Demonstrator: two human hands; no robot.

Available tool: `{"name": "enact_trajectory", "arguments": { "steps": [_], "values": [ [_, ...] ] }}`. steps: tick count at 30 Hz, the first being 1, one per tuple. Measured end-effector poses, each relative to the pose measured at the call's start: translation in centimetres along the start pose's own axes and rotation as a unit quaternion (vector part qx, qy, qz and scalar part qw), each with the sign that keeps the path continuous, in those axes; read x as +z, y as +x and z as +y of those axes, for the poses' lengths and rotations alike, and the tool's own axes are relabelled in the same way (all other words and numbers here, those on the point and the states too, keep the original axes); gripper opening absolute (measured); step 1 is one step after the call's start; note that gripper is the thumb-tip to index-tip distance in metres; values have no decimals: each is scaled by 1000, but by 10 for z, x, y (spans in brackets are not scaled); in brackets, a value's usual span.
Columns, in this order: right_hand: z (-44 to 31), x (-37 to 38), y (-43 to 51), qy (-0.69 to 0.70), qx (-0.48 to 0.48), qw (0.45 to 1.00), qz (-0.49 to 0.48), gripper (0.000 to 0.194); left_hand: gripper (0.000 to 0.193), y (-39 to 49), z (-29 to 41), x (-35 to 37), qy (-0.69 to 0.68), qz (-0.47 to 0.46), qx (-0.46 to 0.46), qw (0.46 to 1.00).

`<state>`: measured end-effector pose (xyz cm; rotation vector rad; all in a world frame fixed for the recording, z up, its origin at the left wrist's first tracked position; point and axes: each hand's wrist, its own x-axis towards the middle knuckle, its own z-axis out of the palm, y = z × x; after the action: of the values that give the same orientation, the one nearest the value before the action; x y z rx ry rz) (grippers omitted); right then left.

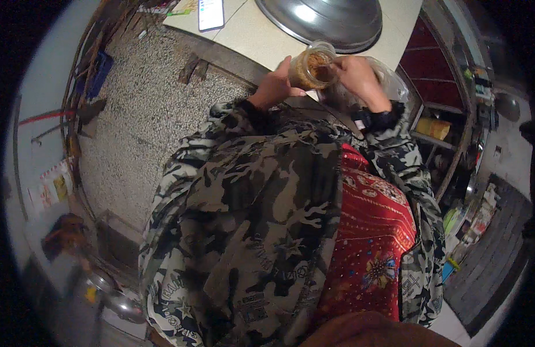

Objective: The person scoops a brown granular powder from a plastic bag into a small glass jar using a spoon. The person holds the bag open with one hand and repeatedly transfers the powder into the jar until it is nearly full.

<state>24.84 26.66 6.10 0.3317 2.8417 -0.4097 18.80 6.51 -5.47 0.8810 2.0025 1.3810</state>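
My left hand (276, 85) grips a clear, wide-mouthed jar (300, 71) from its left side, just past the near edge of the pale table (245, 34). Orange-brown, crumbly food (318, 63) shows through the jar's mouth. My right hand (358, 78) is at the right side of the jar's rim with its fingertips pinched together; whether they hold something small is hidden. Under and beside my right hand lies a clear plastic bag or wrap (391, 82). A large, dark metal pan or lid (332, 19) rests on the table beyond the jar.
A phone (211, 15) with a lit screen lies at the table's far left. Pieces of wood (189, 69) lie on the speckled floor (137, 99) to the left. A shelf with a yellow packet (433, 128) stands on the right, near a dark grey mat (488, 260).
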Motion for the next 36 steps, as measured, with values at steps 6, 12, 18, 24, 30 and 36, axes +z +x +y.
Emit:
{"name": "enact_trajectory", "arguments": {
  "steps": [6,12,18,24,30,36],
  "values": [
    [11,-17,6,32,34,997,-57,27,95,10,-15,5,-46,-23,-32,998],
    [4,-7,16,-7,68,997,-25,29,107,14,-34,10,52,64,71,994],
    [11,17,12,-3,-12,999,49,26,108,26,-15,6,29,45,117,992],
    [14,10,7,0,1,999,37,23,103,30,0,7,-39,35,139,989],
    [52,-16,3,296,78,951,-31,25,92,32,-1,11,-78,41,130,988],
    [50,-13,11,316,195,921,-121,28,82,33,5,8,-95,37,143,984]
  ]
}}
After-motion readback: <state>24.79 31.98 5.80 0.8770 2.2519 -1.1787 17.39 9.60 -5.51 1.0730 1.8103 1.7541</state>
